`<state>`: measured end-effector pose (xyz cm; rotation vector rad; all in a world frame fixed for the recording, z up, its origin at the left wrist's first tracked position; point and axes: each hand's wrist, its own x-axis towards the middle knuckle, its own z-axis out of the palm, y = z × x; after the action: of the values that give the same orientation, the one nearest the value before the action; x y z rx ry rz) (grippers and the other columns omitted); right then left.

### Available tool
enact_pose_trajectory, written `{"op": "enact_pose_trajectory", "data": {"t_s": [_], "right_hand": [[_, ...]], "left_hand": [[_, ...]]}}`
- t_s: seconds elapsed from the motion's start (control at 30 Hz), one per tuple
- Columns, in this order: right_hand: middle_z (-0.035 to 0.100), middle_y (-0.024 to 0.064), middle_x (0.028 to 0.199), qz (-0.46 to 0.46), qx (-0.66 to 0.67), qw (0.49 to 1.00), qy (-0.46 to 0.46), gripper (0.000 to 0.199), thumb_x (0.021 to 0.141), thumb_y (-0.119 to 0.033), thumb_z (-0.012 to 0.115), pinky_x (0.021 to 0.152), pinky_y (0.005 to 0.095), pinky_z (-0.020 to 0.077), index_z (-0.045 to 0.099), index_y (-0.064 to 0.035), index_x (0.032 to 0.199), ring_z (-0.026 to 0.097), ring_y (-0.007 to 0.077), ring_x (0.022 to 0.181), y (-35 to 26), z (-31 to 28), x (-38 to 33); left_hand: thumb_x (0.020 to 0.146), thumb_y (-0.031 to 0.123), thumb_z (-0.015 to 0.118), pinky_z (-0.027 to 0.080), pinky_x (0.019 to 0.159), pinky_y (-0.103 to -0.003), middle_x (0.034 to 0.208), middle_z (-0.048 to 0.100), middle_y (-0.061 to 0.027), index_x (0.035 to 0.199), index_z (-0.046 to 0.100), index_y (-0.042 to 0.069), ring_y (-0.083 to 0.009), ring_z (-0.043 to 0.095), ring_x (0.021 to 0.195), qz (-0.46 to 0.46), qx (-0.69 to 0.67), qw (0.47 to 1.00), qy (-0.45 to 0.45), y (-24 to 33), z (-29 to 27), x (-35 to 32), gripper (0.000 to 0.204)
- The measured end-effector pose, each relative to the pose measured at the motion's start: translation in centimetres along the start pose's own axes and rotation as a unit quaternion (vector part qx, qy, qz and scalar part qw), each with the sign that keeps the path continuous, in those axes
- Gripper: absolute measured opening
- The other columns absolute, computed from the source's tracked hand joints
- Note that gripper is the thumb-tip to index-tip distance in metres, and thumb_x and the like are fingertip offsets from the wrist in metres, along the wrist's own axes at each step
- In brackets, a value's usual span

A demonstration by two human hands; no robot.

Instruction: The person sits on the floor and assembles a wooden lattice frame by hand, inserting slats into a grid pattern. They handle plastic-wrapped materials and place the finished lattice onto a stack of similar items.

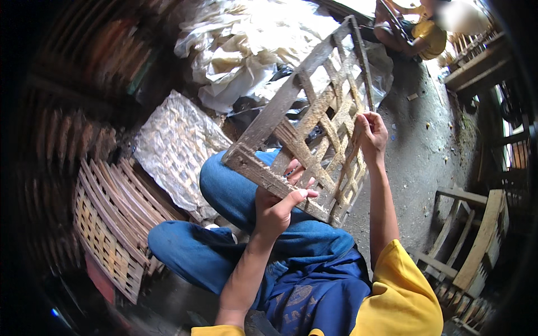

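A wooden frame with a lattice of woven flat strips point(322, 106) is held tilted above my lap. My left hand point(274, 213) grips its near bar, the thumb on top and some fingers showing through the gaps from behind. At the right edge of the same frame, my right hand point(374, 137) is closed in a pinch. Whether a loose strip lies between those fingers, I cannot make out. Pale fuzzy fibres cling to the strips and the near bar. Under the frame are my bent legs in blue jeans point(196, 246).
Several similar lattice frames point(109, 229) stand stacked at the left. Beside them lies a crumpled translucent plastic sheet point(176, 145). A large whitish plastic heap point(252, 42) is ahead. A wooden stool-like structure point(476, 241) stands at right. Another person point(428, 39) sits at the far right.
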<state>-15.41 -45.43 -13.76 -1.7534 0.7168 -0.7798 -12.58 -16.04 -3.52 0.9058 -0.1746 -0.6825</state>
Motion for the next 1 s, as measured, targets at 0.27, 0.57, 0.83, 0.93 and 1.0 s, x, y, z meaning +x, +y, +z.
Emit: {"op": "enact_pose_trajectory", "data": {"t_s": [0.27,0.57,0.83,0.93,1.0], "right_hand": [[0.061,-0.0038,0.087,-0.042,-0.013,0.998,-0.038,0.018,0.099,-0.02,0.066,0.07,0.0182,0.0411,0.063,-0.0027,0.103,0.052,0.0031,0.078,-1.3,0.3,-0.1],[0.065,0.0031,0.086,-0.056,-0.126,0.984,-0.113,0.023,0.097,-0.025,0.064,0.07,0.028,0.0484,0.065,-0.0023,0.101,0.058,0.0102,0.075,-1.6,-0.3,1.4],[0.063,0.0046,0.098,0.09,0.271,0.957,-0.059,0.017,0.098,-0.018,0.062,0.083,0.0375,0.0537,0.056,-0.0066,0.109,0.064,0.0166,0.085,-1.2,-1.9,1.3],[0.064,0.0092,0.1,0.091,0.309,0.945,0.049,0.025,0.097,-0.018,0.064,0.087,0.0398,0.0556,0.054,-0.004,0.115,0.066,0.0186,0.087,3.3,-5.8,0.0],[0.063,0.0114,0.097,0.13,-0.033,0.986,0.097,0.033,0.092,-0.016,0.066,0.087,0.0399,0.0556,0.056,-0.0016,0.12,0.066,0.0241,0.094,6.7,-8.5,-2.0]], "left_hand": [[0.083,-0.013,0.055,0.06,0.087,-0.049,0.14,0.05,-0.0279,0.141,0.042,-0.006,-0.038,0.06,0.12,0.008,-0.041,0.999,-0.005,-0.3,-1.4,-1.0,0.059],[0.079,-0.013,0.051,0.062,0.084,-0.051,0.132,0.055,-0.0296,0.141,0.042,0.0,-0.0385,0.064,0.115,0.023,0.013,1.0,0.007,-0.2,-0.8,-0.6,0.064],[0.082,-0.012,0.053,0.061,0.084,-0.047,0.133,0.056,-0.03,0.142,0.042,-0.005,-0.0388,0.062,0.118,0.032,-0.021,0.999,0.002,-0.2,-1.3,-0.3,0.061],[0.082,-0.012,0.052,0.062,0.084,-0.048,0.134,0.055,-0.0295,0.141,0.043,-0.006,-0.0396,0.061,0.119,0.024,-0.033,0.999,0.007,0.1,-1.2,-0.2,0.06],[0.081,-0.011,0.052,0.062,0.084,-0.048,0.134,0.055,-0.0289,0.14,0.043,-0.006,-0.0398,0.061,0.12,0.024,-0.036,0.999,0.008,0.1,-1.3,-0.2,0.059]]}}
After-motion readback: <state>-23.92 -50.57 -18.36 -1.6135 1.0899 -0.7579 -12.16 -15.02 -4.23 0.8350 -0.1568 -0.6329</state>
